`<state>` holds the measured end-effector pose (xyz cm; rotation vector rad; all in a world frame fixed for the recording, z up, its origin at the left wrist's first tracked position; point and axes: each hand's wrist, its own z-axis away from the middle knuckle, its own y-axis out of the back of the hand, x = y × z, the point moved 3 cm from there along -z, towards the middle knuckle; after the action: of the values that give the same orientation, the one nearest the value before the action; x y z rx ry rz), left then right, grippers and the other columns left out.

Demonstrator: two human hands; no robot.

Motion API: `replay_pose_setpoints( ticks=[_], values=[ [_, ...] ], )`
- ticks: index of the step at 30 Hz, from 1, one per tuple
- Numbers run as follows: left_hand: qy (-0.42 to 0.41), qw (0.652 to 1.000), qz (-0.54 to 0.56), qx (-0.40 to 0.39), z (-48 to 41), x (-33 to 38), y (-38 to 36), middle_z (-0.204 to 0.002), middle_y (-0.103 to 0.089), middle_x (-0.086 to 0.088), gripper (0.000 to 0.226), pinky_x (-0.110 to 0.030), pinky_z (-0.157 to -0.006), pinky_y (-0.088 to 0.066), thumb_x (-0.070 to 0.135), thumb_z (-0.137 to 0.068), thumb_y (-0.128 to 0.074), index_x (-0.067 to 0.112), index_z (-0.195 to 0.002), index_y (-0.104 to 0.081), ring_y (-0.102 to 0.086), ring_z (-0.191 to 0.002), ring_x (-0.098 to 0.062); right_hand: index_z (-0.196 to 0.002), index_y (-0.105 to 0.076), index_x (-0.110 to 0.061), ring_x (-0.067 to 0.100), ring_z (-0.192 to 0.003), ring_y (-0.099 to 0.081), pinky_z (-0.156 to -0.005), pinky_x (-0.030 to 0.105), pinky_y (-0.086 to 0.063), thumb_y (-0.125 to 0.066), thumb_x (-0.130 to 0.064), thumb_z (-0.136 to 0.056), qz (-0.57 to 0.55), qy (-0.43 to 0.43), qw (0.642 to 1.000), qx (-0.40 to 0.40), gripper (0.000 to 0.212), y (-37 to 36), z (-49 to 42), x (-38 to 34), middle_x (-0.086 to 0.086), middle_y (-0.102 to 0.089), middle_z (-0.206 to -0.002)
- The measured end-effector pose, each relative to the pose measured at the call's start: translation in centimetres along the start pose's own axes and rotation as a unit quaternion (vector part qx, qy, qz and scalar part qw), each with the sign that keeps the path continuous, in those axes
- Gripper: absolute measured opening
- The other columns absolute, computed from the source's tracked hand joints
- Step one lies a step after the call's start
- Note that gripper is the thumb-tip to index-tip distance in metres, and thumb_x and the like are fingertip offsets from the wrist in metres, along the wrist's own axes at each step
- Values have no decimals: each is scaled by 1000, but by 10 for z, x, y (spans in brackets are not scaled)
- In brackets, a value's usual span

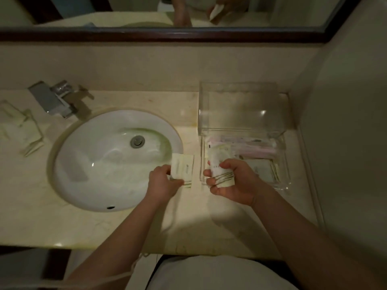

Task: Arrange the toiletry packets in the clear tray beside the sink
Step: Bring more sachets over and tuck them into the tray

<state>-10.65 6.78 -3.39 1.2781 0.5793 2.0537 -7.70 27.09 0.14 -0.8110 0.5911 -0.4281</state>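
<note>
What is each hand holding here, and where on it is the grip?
Left hand: one pale packet, gripped at its near-left corner. Right hand: a small stack of packets, pinched around its near end, over the clear tray.

A single wide-angle head-worn camera looks steeply down over a bathroom counter [117, 231], close enough that both forearms enter from the bottom edge. The sink [113, 160] sits left of centre, the clear tray [282, 164] to the right, against the side wall. A mirror [146, 11] runs along the top of the frame. Straight lines bow toward the frame's edges.
</note>
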Motion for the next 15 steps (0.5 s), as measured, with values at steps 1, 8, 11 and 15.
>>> replay_pose_setpoints(
  ticks=[1,8,11,15],
  values=[
    [-4,1000,28,10,1,5,2,-76,-64,1,16,-26,-60,-48,15,-71,-74,16,-77,-60,-61,-70,-18,-97,-54,-13,20,-66,-48,-61,31,-37,-75,-14,-48,5,-1,1000,0,53,-1,1,0,9,-57,-85],
    [-31,954,298,-14,15,44,28,-91,-73,-8,30,-37,-76,-57,-8,-85,-44,12,-90,-66,-70,-84,-24,-103,-58,-8,26,-72,-59,-66,34,-50,-74,-14,-48,9,25,1000,-8,58,-2,20,-8,13,-62,-87],
    [-56,925,368,-76,19,67,25,-81,-68,-5,28,-32,-70,-53,-10,-79,-42,4,-92,-61,-64,-73,-20,-106,-59,-6,28,-73,-60,-68,36,-50,-75,-15,-48,16,51,999,-5,60,1,29,-13,13,-63,-89],
    [-44,901,397,-170,22,92,14,-72,-47,2,17,-27,-59,-32,5,-67,-47,12,-82,-49,-41,-63,-12,-102,-68,-5,29,-76,-62,-68,37,-53,-72,-15,-54,13,79,997,9,49,10,44,-17,14,-64,-91]
  ],
)
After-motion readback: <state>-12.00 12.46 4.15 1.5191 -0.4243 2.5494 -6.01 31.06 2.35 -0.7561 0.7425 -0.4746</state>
